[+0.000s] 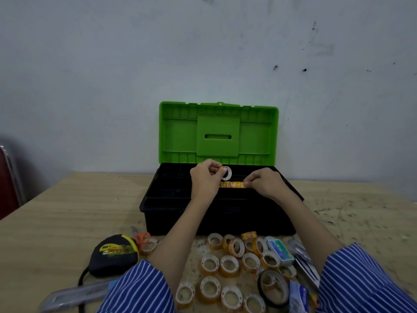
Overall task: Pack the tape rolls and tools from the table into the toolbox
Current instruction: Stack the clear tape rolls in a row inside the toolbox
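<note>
Currently: left hand [204, 180] pinches tape roll [226, 173] upright, at 3 o'clock of fingertips, above black toolbox [216, 219] tray. Right hand [266, 183] pinches end of row of rolls [232, 184] at its 9 o'clock. Loose rolls [229, 265] on table [67, 211] at 6 o'clock of box.

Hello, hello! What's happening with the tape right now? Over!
Left hand pinching a tape roll over the open toolbox. Right hand on the row of rolls inside. Nothing in the way.

My view is dim and evenly lit, with no glare. The wide lens bends the table [67, 199] edges. The toolbox [203, 220] interior sinks into black shadow, and my striped sleeves [140, 288] look soft and blurred.
</note>
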